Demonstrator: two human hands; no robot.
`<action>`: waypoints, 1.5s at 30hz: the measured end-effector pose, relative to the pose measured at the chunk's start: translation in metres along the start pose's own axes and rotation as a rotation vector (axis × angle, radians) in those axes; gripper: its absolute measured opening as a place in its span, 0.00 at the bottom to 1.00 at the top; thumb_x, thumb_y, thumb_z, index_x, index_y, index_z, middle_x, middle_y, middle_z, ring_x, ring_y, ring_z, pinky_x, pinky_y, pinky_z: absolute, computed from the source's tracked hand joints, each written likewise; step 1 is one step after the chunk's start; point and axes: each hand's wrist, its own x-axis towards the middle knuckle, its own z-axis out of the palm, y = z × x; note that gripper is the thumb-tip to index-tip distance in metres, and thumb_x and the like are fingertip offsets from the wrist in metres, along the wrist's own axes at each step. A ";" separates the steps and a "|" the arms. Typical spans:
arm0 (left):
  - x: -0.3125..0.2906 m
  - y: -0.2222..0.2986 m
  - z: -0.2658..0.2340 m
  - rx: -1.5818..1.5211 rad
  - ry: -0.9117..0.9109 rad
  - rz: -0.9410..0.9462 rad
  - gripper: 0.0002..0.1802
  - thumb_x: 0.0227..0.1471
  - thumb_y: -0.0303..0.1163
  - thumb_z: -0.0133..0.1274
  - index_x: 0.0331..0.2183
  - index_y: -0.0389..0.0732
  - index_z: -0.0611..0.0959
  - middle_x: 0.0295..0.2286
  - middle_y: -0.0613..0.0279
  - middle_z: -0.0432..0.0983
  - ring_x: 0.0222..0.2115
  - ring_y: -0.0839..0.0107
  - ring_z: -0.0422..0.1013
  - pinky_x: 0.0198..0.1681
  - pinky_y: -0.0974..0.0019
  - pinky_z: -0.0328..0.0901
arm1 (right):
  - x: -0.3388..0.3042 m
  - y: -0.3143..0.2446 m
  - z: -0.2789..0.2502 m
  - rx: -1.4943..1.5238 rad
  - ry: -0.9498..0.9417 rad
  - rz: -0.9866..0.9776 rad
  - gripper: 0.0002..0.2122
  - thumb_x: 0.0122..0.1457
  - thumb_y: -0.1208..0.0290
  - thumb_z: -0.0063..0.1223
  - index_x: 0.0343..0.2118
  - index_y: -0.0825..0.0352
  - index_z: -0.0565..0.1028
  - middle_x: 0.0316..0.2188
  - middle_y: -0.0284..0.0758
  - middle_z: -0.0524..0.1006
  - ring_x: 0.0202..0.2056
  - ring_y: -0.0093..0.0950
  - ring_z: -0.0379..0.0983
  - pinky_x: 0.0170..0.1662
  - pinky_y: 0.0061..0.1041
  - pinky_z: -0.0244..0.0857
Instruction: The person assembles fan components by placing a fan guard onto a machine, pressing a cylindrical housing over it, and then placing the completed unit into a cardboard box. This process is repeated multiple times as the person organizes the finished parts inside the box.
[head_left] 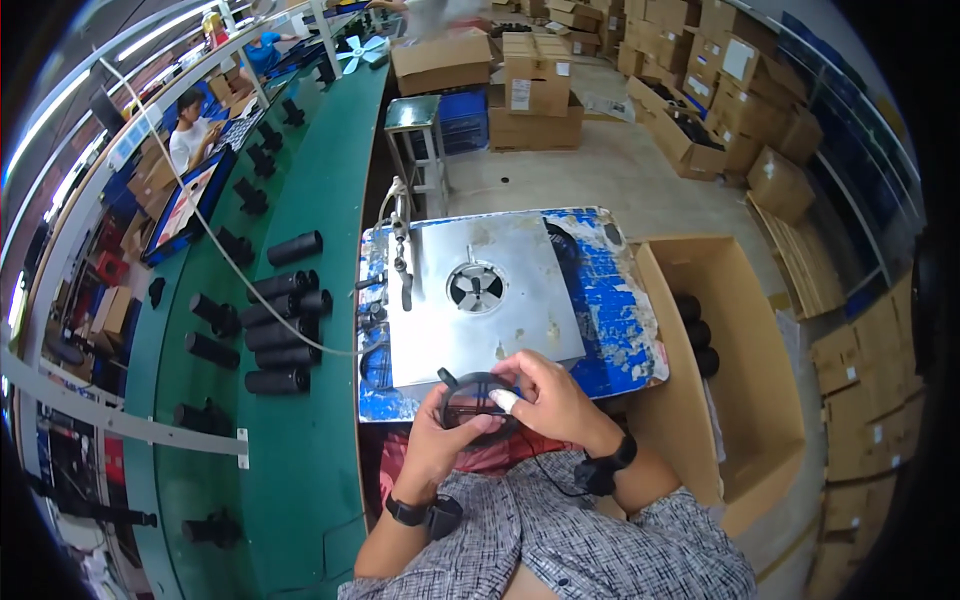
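Note:
A black plastic ring with crossbars inside and a small tab sticking up (484,378) is held between my two hands, just off the near edge of a metal plate. My left hand (436,440) grips the ring's left side, thumb across its lower part. My right hand (556,400) pinches its right side, with white tape or a wrap on one digit. Beyond them, the silvery square plate (450,345) has a round opening with a bladed metal piece (477,288) in it. A toggle clamp (402,245) with a dark tip stands at the plate's left edge.
The plate rests on a worn blue table (622,335). To the left, a long green bench (310,450) carries several black cylinders (282,335). An open carton (770,400) with black cylinders stands right. A stool (412,115) is ahead; a person (190,135) sits across the bench.

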 end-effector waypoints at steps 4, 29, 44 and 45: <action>-0.004 -0.003 -0.023 0.147 0.003 0.004 0.27 0.58 0.15 0.61 0.58 0.34 0.75 0.48 0.51 0.82 0.45 0.65 0.82 0.52 0.59 0.78 | -0.005 0.004 0.022 0.117 0.000 0.066 0.20 0.60 0.76 0.63 0.56 0.68 0.73 0.36 0.35 0.76 0.26 0.23 0.69 0.32 0.25 0.67; 0.135 0.021 0.009 0.763 0.301 0.502 0.20 0.59 0.25 0.62 0.51 0.36 0.75 0.39 0.56 0.78 0.38 0.72 0.74 0.46 0.68 0.68 | 0.102 0.020 0.002 -0.539 0.323 0.128 0.25 0.54 0.65 0.65 0.51 0.70 0.67 0.45 0.55 0.79 0.45 0.59 0.78 0.49 0.53 0.74; 0.177 0.041 -0.009 1.450 0.528 0.565 0.18 0.54 0.41 0.68 0.45 0.46 0.86 0.45 0.55 0.76 0.49 0.52 0.71 0.50 0.43 0.61 | 0.158 0.047 -0.011 -0.596 0.150 0.219 0.31 0.55 0.63 0.66 0.59 0.74 0.70 0.54 0.55 0.73 0.49 0.56 0.78 0.53 0.50 0.74; 0.171 0.046 -0.009 1.478 0.503 0.581 0.16 0.55 0.41 0.67 0.44 0.45 0.86 0.44 0.55 0.77 0.48 0.54 0.72 0.51 0.43 0.62 | 0.157 0.051 -0.013 -0.595 0.154 0.226 0.31 0.55 0.63 0.66 0.59 0.74 0.70 0.54 0.55 0.73 0.49 0.56 0.78 0.53 0.50 0.74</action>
